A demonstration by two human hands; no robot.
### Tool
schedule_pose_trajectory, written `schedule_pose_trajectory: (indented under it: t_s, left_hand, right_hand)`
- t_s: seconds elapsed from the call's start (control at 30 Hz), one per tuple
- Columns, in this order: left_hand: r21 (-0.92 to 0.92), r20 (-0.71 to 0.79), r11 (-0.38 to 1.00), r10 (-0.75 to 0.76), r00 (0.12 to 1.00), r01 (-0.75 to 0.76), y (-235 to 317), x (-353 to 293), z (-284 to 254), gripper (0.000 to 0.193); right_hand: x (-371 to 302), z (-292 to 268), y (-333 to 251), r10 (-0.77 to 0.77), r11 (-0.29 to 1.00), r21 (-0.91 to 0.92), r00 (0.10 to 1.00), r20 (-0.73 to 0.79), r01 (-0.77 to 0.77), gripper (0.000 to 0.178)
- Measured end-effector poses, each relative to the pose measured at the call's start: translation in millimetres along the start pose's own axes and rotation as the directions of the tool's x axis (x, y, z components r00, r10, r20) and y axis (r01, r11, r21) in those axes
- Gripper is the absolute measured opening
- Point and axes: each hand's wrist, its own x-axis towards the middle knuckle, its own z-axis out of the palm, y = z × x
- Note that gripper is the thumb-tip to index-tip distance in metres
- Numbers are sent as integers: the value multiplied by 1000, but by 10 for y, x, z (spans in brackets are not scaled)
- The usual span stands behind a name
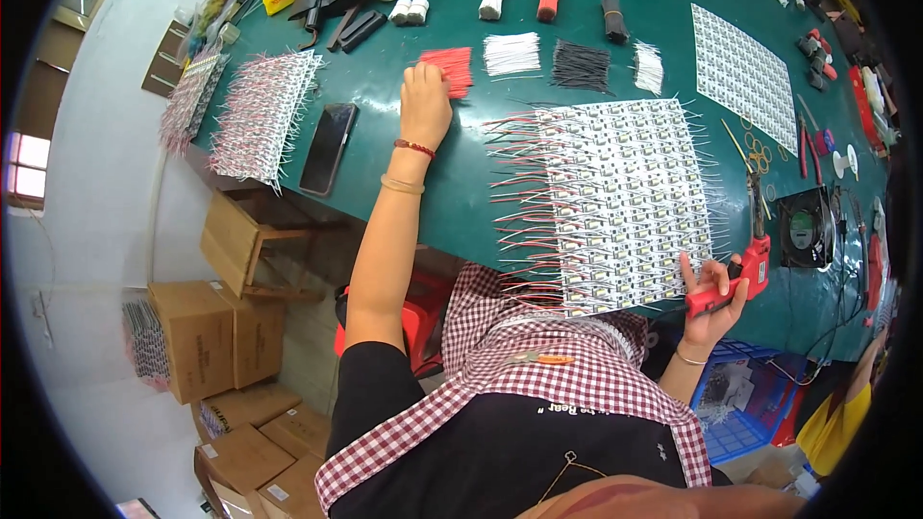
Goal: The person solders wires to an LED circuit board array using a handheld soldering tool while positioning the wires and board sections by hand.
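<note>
My left hand [426, 101] reaches over the table with its fingers curled closed at the left edge of a pile of cut red wires [454, 65]. Its fingertips are hidden, so I cannot see what they pinch. In my right hand [713, 312] is a red soldering gun [759, 267], its metal tip pointing away from me. The hand rests by the lower right corner of a white panel of small LED circuit boards [620, 197]. Red and dark wires stick out along the panel's left side, with thin ends at its right.
Beyond the panel lie piles of white wires [511, 54] and black wires [581, 67], with tied bundles behind. A phone [329, 149] and wired panels [261, 115] are at left. Right are a bare panel [745, 72], rubber bands [759, 154] and a black fan [806, 228].
</note>
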Motion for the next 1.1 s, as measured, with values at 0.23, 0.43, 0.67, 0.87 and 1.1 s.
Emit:
schedule_pose_trajectory:
  t_s: [0.23, 0.43, 0.67, 0.87, 1.1]
  left_hand:
    - [-252, -191, 968, -53, 980, 3, 36, 61, -125, 10]
    - [-935, 97, 282, -380, 920, 216, 84, 39, -249, 22]
    - [-901, 307, 209, -311, 899, 380, 167, -141, -106, 16]
    - [-925, 309, 131, -292, 905, 357, 270, -152, -120, 20]
    - [-871, 412, 155, -290, 864, 467, 384, -208, -384, 21]
  right_hand:
    - [-20, 15, -2, 6, 1000, 22, 1000, 4, -6, 37]
    - [13, 1, 16, 5, 1000, 30, 1000, 10, -5, 35]
    - [-10, 51, 28, -15, 1000, 23, 1000, -10, 16, 34]
    - [-63, 137, -19, -22, 998, 58, 999, -36, 24, 34]
    - [-126, 608, -186, -23, 993, -114, 998, 50, 28, 43]
